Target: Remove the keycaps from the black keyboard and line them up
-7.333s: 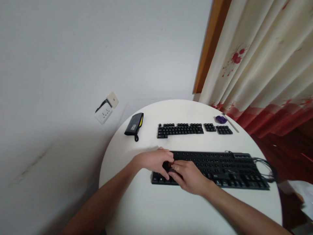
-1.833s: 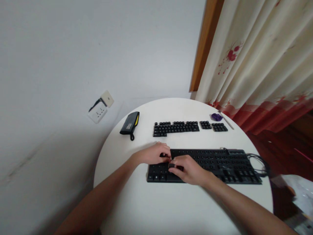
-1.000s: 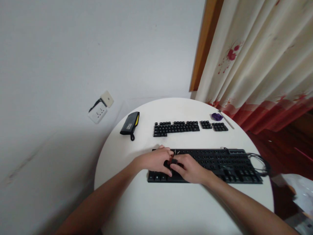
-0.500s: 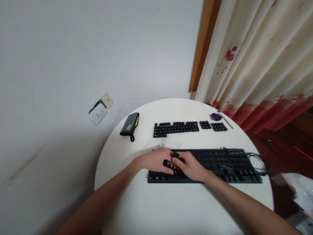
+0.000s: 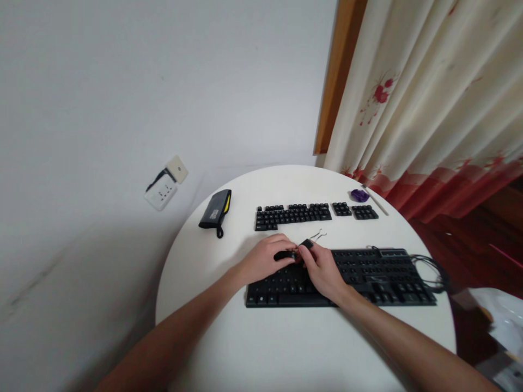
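Observation:
A black keyboard (image 5: 384, 277) lies along the near half of the white round table, many of its keycaps off. My right hand (image 5: 322, 269) is closed around a keycap puller (image 5: 306, 244), a black handle with two thin wire prongs that point up and to the right. Close beside it, my left hand (image 5: 269, 257) has its thumb and fingers drawn together at the puller's lower end. What the left fingertips pinch is too small and dark to make out. Both hands are above the keyboard's left half.
Loose black keycaps (image 5: 292, 216) stand in rows behind the keyboard. A dark pouch (image 5: 215, 209) lies at the table's left. Back right are a purple crumpled thing (image 5: 360, 195) and a white stick (image 5: 376, 200). A coiled cable (image 5: 433, 270) lies right of the keyboard.
Both hands have risen off the keys and moved slightly away from me. The keycap puller has tipped, its prongs swinging from upright toward the right.

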The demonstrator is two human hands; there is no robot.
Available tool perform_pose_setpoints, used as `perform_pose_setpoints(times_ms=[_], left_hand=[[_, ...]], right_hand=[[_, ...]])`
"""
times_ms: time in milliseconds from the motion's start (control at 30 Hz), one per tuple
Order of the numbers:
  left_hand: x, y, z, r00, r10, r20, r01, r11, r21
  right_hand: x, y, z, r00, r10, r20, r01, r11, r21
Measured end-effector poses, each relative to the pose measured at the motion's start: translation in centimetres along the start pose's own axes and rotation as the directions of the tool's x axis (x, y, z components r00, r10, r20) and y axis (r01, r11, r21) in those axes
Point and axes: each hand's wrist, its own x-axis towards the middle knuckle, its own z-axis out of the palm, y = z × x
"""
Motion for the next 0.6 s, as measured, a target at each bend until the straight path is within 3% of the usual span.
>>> perform_pose_setpoints(times_ms=[100, 300, 600], left_hand=[[-0.01, -0.1, 0.55, 0.999, 0.024, -0.035, -0.021, 0.998, 0.065], [0.05, -0.21, 0.62, 0.991, 0.129, 0.038, -0.135, 0.952, 0.274], [-0.05, -0.06, 0.39, 0.988, 0.152, 0.009, -0.148, 0.942, 0.302]], right_hand=[[0.21, 0.17, -0.11, 1.0, 0.001, -0.014, -0.001, 1.0, -0.01], [0.51, 0.31, -0.08, 0.999, 0.015, -0.043, -0.016, 1.0, -0.025], [0.48, 0.45, -0.09, 0.999, 0.004, -0.046, -0.003, 0.999, 0.036]])
